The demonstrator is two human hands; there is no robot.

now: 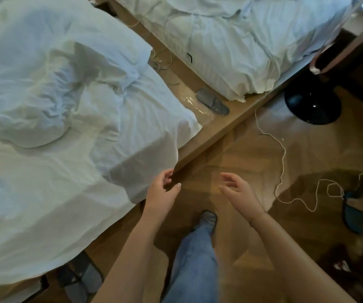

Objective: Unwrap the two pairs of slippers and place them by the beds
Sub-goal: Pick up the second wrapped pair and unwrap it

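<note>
Left half of the frame: a bed (45,193) under rumpled white sheets, a crumpled duvet (45,79) heaped at upper left. Bottom left, partly under the bed's edge: grey slippers (84,278), blurred, pair or single impossible to tell. Centre, low: left hand (162,189), empty, fingers loosely curled and spread, just beside the hanging sheet corner. Below it, a leg in blue jeans (193,265) with a grey slipper on the foot (208,218). Right of that: right hand (239,191), empty too, fingers relaxed and apart, over the parquet floor (241,154). Above centre, on the wooden platform (220,127) between the beds: a grey slipper (212,102) lying beside clear plastic wrap (198,106). Upper right: second bed (230,40), white sheets. Right: thin white cord (282,158) trailing across the floor; black round stand base (311,106); blue slipper (353,215) at the right edge.
</note>
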